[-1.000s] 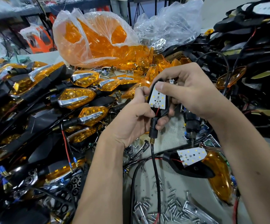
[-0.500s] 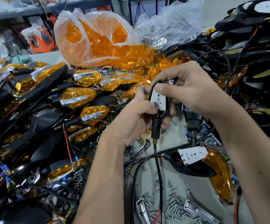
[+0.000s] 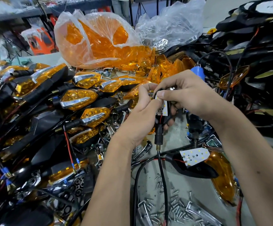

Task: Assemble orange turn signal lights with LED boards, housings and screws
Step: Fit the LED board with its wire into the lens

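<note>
Head view, looking down on a light being fitted. A white LED board (image 3: 162,107) sits in the mouth of a black housing (image 3: 162,119), held above the bench (image 3: 178,137) between both hands, near the centre of the picture. The step in hand appears to be seating the board in its housing, before any screw goes in. The left hand (image 3: 140,116) wraps the housing from the left, fingers curled round its body and thumb pressing the board's upper edge. The right hand (image 3: 189,97) comes over from the right, its thumb (image 3: 162,95) flat on the top of the board and the other fingers curled behind the housing; both hands thus grip the same part. A black cable (image 3: 162,176) hangs from the housing's stem down towards the viewer. The next move probably calls for pressing the board level until it sits flush, then freeing one hand to pick a screw from the loose screws (image 3: 173,207) on the bench below. A second housing with board (image 3: 194,156) lies just right of the cable, against an orange lens (image 3: 222,173). Finished lights (image 3: 80,98) are piled to the left; a bag of orange lenses (image 3: 99,41) stands behind.
</note>
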